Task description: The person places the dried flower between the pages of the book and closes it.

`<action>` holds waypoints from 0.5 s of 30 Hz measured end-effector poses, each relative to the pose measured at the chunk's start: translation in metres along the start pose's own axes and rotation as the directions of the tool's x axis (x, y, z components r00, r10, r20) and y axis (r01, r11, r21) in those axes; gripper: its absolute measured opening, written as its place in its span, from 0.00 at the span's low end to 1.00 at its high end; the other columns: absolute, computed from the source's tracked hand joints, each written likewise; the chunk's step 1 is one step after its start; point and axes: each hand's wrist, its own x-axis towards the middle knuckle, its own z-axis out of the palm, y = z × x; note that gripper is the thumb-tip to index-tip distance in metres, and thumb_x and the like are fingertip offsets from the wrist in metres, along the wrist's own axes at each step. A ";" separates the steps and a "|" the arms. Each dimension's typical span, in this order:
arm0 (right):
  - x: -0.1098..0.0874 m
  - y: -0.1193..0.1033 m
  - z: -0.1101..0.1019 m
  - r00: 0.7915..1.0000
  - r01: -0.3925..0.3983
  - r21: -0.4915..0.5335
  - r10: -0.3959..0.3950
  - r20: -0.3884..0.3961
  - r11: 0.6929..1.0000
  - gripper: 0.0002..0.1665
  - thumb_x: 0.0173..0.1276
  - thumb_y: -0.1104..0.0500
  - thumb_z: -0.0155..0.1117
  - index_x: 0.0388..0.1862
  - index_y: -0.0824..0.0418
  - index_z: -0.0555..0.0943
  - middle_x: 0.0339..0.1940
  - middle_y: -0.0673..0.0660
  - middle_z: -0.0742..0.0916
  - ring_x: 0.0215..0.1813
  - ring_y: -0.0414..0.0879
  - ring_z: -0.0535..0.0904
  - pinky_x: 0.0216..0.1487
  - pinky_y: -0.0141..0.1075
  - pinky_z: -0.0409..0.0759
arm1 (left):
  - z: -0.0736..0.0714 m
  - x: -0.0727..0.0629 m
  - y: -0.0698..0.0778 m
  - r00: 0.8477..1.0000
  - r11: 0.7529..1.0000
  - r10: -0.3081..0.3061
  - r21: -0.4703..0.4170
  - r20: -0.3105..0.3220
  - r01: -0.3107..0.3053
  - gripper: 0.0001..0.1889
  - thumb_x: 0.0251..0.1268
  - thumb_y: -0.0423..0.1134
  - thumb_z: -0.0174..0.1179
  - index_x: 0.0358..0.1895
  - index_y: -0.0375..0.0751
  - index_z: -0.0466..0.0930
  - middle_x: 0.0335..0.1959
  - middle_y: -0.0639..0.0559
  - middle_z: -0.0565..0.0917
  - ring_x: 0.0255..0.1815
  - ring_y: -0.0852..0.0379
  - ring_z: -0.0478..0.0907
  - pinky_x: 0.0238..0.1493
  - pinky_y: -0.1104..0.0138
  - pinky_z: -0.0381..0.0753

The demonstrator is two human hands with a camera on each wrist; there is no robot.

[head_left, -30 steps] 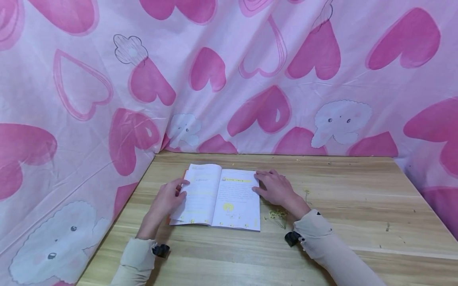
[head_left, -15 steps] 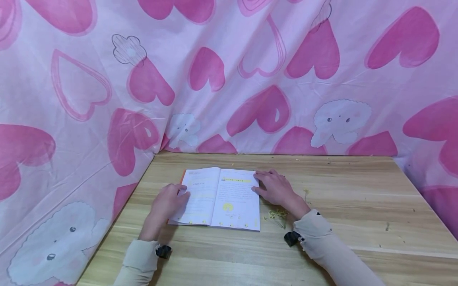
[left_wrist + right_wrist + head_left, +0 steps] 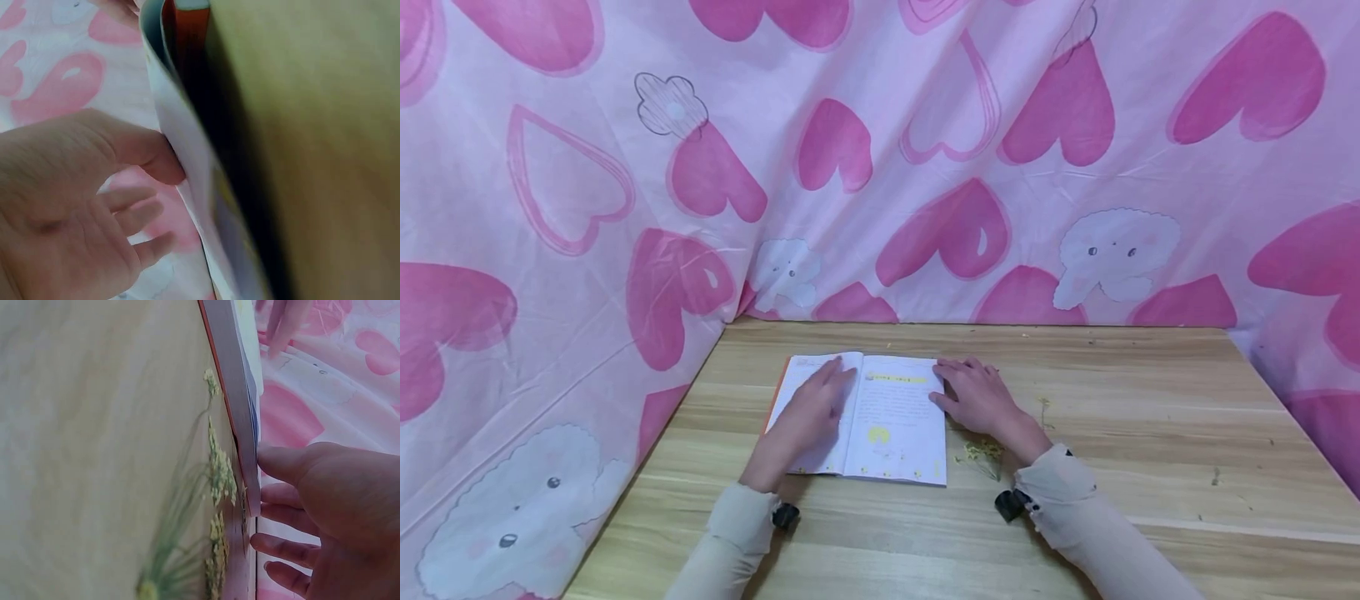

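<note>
The book point(image 3: 901, 417) lies spread flat on the wooden table point(image 3: 880, 550), at twelve o'clock to the person and between both hands. It looks like a light paperback: the block should be pliant, the single leaves limp, smooth and quick to crease or tear, so a pinch would best come at a leaf's outer edge, with flat pressure near the fold. The left hand point(image 3: 805, 417) lies over the left page, its fingers nearly straight and pointing towards one o'clock, up to the fold; nothing is gripped, though the thumb appears to touch the paper in the left wrist view, where blur hides how firmly. The right hand point(image 3: 979, 396) sits at the book's two o'clock, fingers loosely extended and thumb resting against the page edge, steadying more than grasping. Small dried flowers point(image 3: 982, 451) lie at four o'clock, just beside the book, and would crumble easily if brushed.
</note>
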 end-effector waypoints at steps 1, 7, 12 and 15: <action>-0.001 0.000 0.000 1.000 0.001 0.008 -0.001 -0.002 1.000 0.36 0.80 0.44 0.67 0.79 0.58 0.76 0.83 0.58 0.77 0.75 0.61 0.74 0.68 0.61 0.73 | 0.001 0.004 0.002 1.000 1.000 0.013 -0.015 0.020 -0.013 0.31 0.67 0.20 0.59 0.75 0.32 0.75 0.78 0.28 0.73 0.81 0.34 0.71 0.79 0.43 0.72; -0.004 0.002 0.001 1.000 0.023 0.045 -0.023 -0.003 0.999 0.36 0.82 0.45 0.66 0.81 0.58 0.74 0.84 0.58 0.75 0.77 0.61 0.72 0.66 0.61 0.71 | -0.002 0.019 0.013 0.996 0.999 -0.032 -0.019 0.081 0.033 0.16 0.74 0.30 0.63 0.62 0.35 0.82 0.61 0.37 0.85 0.64 0.39 0.83 0.65 0.46 0.83; -0.007 0.006 -0.002 0.998 0.045 0.073 -0.042 -0.039 0.996 0.37 0.80 0.47 0.68 0.82 0.58 0.73 0.84 0.58 0.75 0.79 0.61 0.72 0.68 0.62 0.71 | -0.004 0.023 0.016 0.983 0.993 -0.110 -0.025 0.150 0.115 0.22 0.76 0.45 0.68 0.67 0.42 0.78 0.65 0.39 0.81 0.67 0.38 0.79 0.64 0.42 0.82; -0.009 0.011 -0.005 0.992 0.048 0.095 -0.037 -0.124 0.994 0.35 0.80 0.50 0.68 0.81 0.56 0.75 0.81 0.58 0.79 0.80 0.62 0.73 0.72 0.65 0.70 | -0.002 0.025 0.015 0.971 0.987 -0.153 -0.018 0.183 0.159 0.30 0.75 0.48 0.69 0.75 0.46 0.73 0.72 0.39 0.77 0.74 0.39 0.75 0.68 0.40 0.80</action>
